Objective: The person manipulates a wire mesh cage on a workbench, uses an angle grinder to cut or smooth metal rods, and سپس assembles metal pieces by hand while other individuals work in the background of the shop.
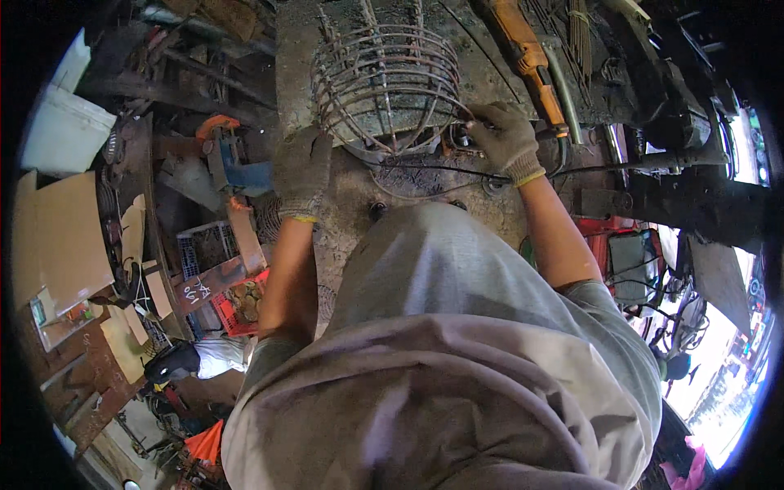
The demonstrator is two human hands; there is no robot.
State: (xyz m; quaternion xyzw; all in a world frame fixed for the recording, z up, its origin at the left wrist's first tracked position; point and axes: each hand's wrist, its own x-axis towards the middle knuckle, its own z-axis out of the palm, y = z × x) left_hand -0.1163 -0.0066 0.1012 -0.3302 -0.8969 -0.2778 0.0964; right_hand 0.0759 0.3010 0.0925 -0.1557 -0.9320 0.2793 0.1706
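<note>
A rounded cage of bent metal rods (384, 86) rests on the dark worktable in front of me, its curved hoops crossed by several longer rods. Both my hands wear grey knit work gloves with yellow cuffs. At the cage's near left edge, my left hand (302, 170) is closed on the rods, its fingertips dark and partly hidden. My right hand (505, 140) pinches a rod end at the near right side of the cage, thumb and fingers bent together. An orange power tool (527, 61) lies on the table just beyond my right hand.
Thin rods (578, 41) lie bundled at the back right, beside a metal tube (563, 90). A black cable (441, 169) crosses near the table's front edge. At left are a blue clamp-like tool (245, 175), a red crate (237, 306) and cardboard (69, 237).
</note>
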